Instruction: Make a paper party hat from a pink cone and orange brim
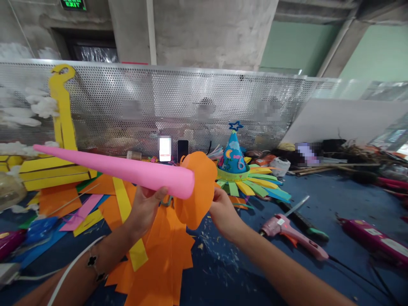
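A long pink paper cone (127, 170) lies sideways above the table, its thin tip pointing left. My left hand (148, 208) grips it from below near the wide end. At that wide end an orange paper piece with a wavy edge (199, 191) stands upright against the cone. My right hand (223, 210) pinches the right edge of this orange piece; some fingertips are hidden behind it. Below my hands are loose orange paper sheets (159, 263) and a yellow paper strip (124, 199).
A decorated blue cone hat (234, 155) with a fringed brim stands behind. To the right lie a pink glue gun (293, 233), a utility knife (307, 225) and a purple tool (372, 238). A yellow paper structure (62, 114) rises at left. Two phones lean before the perforated metal panel (191, 89).
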{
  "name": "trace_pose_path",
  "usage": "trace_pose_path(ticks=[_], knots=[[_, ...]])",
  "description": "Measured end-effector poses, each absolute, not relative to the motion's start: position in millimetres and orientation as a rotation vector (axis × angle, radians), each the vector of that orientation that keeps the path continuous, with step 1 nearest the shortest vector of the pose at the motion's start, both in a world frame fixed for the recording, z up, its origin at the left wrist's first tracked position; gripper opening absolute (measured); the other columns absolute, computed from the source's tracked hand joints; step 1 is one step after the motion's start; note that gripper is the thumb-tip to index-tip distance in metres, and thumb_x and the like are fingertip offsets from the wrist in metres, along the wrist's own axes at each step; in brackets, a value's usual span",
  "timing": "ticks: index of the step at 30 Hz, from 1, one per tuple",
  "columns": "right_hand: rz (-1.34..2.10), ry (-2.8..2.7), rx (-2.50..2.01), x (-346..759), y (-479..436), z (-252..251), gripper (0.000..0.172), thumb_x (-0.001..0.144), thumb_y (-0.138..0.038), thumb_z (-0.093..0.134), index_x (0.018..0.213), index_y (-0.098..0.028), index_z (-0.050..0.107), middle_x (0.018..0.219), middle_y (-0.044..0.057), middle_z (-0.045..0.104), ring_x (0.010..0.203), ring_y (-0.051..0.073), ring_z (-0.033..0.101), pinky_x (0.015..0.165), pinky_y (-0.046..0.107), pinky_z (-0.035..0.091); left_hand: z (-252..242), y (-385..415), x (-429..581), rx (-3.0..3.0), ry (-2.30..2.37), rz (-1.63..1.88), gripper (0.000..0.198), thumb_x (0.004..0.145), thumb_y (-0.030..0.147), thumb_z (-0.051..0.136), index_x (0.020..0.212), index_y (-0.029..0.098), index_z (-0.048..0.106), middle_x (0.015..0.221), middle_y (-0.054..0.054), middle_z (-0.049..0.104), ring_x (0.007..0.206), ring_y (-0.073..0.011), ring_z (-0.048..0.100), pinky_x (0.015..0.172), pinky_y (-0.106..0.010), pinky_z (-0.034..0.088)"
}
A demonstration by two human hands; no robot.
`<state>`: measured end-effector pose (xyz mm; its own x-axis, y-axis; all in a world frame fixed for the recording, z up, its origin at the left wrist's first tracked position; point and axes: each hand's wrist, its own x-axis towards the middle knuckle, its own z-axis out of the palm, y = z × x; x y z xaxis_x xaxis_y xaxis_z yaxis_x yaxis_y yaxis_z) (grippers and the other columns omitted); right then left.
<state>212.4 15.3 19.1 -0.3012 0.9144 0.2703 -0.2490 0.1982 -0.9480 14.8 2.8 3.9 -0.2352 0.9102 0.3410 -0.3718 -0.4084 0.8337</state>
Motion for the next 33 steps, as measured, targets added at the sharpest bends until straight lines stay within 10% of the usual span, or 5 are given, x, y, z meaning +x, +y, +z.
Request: trace_pose_path(ticks=[15,33], knots=[[1.355,-1.436,-0.681,213,9,22,0.018,0.071,-0.035,0.089,0.074,-0.019,0.079,0.067,-0.001,0.07,0.06,0.015,0.058,0.061,0.028,0.049,0,3,22,0.885,0.668,1.739,0.051,0.074,0.033,0.093,0.119,0.03,0.067,0.104,0.002,0.071,0.099,-0.0181,0.066,0.08,-0.03,0.058],[1.21,-1.489,-0.704,218,10,22,0.013,0.067,-0.024,0.066,0.062,-0.022,0.054,0.056,-0.005,0.046,0.054,0.011,0.039,0.052,0.024,0.031,8,12,12,0.792,0.694,1.755,0.042,0.084,0.043,0.084,0.119,0.03,0.065,0.122,-0.002,0.075,0.118,-0.0233,0.067,0.091,-0.039,0.061]])
